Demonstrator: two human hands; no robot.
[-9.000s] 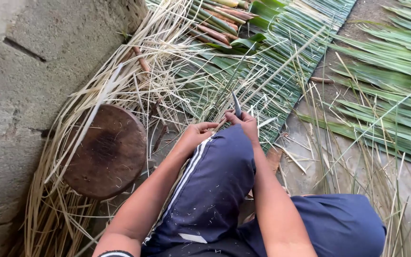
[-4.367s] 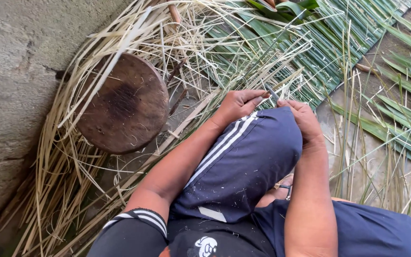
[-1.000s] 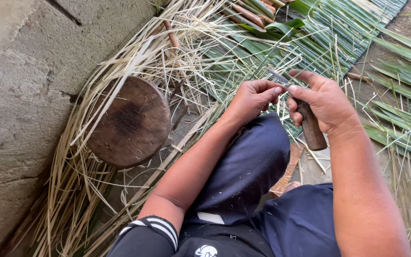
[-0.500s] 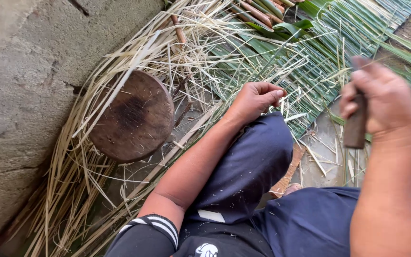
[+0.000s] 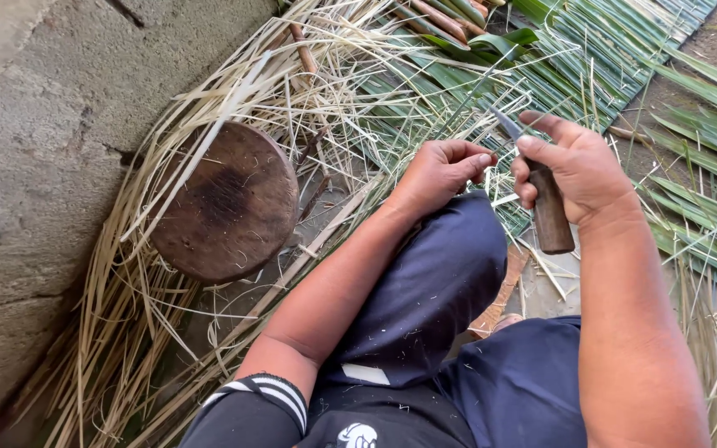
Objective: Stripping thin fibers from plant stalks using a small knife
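Your right hand (image 5: 578, 170) is closed tight round the brown wooden handle of a knife (image 5: 541, 195); thumb lies along the top near the blade, handle end pokes out below your palm, and the short grey blade points up-left toward your other hand. Your left hand (image 5: 441, 170) is curled nearly shut, fingertips pinched together on what looks like a thin pale leaf strip (image 5: 504, 199); it's too fine to tell exactly how it runs. Both hands sit just above your raised knee (image 5: 433, 282) in dark blue trousers, close together w/ a small gap between them.

Vs half a sec ago: your right hand was out wide to the right, well apart from the left, knife held away. Now it's back in, blade tip just beside the left fingertips. Left hand has barely shifted, same spot over the knee. View has tilted a bit, so the wooden disc sits slightly lower-left than before.

Around you: a round dark wooden block (image 5: 226, 203) lies to your left on the ground, near the rough concrete wall (image 5: 35, 166), ringed by a heap of dry straw-coloured leaf strips (image 5: 209, 108). Ahead and to the right, green palm leaflets (image 5: 607, 50) are spread flat, w/ a few reddish-brown stalks (image 5: 433, 17) at the top. A white patch shows on the trouser leg & a small white print on the dark shirt (image 5: 358, 433); no packages or signs to report.
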